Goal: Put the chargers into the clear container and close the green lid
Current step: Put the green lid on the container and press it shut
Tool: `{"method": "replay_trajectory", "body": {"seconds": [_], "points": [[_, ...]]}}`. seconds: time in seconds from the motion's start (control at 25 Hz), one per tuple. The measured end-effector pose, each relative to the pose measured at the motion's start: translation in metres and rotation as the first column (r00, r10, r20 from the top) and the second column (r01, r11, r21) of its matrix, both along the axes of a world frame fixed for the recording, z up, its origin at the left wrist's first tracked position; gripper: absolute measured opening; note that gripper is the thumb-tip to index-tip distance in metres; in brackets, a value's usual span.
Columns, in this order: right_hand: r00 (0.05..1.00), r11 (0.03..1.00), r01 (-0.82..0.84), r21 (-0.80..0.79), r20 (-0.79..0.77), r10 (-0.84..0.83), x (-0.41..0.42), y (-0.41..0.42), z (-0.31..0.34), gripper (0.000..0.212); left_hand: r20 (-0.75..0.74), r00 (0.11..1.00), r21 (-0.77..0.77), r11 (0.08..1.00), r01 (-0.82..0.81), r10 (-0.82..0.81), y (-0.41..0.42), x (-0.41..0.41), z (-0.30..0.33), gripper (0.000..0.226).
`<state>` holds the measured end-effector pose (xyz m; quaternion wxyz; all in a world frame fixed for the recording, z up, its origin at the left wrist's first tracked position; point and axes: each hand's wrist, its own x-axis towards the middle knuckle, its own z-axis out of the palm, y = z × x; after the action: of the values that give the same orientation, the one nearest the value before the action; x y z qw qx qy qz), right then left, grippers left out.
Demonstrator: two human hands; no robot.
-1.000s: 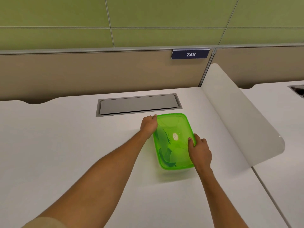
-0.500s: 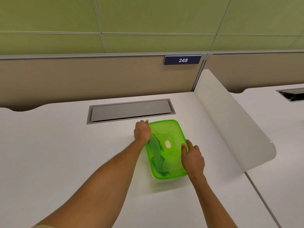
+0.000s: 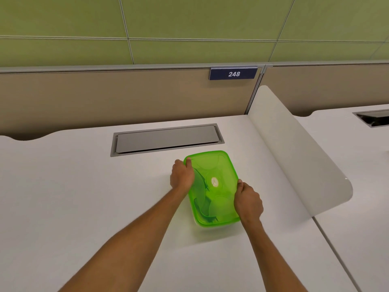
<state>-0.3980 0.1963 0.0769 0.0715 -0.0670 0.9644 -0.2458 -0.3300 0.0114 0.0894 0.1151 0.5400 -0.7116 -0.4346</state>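
Both hands (image 3: 182, 175) flanking lengthwise-away green lid (image 3: 219, 171)

The only text I can read is the white number "248" on a small dark blue rectangular plate (image 3: 233, 73), fixed at the top edge of the tan partition panel (image 3: 105, 98) behind the surface

Office: partitioned desk (image 3: 84, 197) with number plate (image 3: 233, 73).

I record a translucent bright green lid (image 3: 212, 165) with a white oval mark at its centre. The bench (image 3: 63, 186) is white. The far hatch (image 3: 166, 139) is grey. The plate (image 3: 233, 73) is navy with white numerals.
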Motion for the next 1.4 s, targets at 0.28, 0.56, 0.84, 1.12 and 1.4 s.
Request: {"method": "replay_trajectory", "body": {"seconds": [0.28,0.56,0.84,1.12,1.4], "points": [[1.000,0.999,0.009,0.032,-0.026,-0.008,0.002,-0.002,0.000,0.055,0.100,0.994,0.065,0.997,0.031,-0.037,0.081,0.050,0.000,0.052],[1.000,0.996,0.022,0.085,-0.003,-0.022,0.003,-0.005,0.002,0.062,0.129,0.991,0.038,0.998,-0.043,0.037,0.105,0.063,0.006,0.052],[1.000,0.995,0.010,0.096,-0.002,-0.010,0.002,-0.007,0.003,0.062,0.015,0.998,-0.082,0.995,-0.060,0.061,0.106,0.065,-0.001,0.039],[1.000,0.994,-0.006,0.106,0.007,0.005,0.003,-0.007,0.006,0.061,-0.035,0.999,-0.148,0.988,-0.036,0.031,0.110,0.068,-0.005,0.033],[0.992,0.985,-0.115,0.126,0.063,0.108,-0.017,-0.014,0.018,0.045,0.057,0.998,-0.212,0.977,0.032,-0.021,0.109,0.068,-0.001,0.037]]}}
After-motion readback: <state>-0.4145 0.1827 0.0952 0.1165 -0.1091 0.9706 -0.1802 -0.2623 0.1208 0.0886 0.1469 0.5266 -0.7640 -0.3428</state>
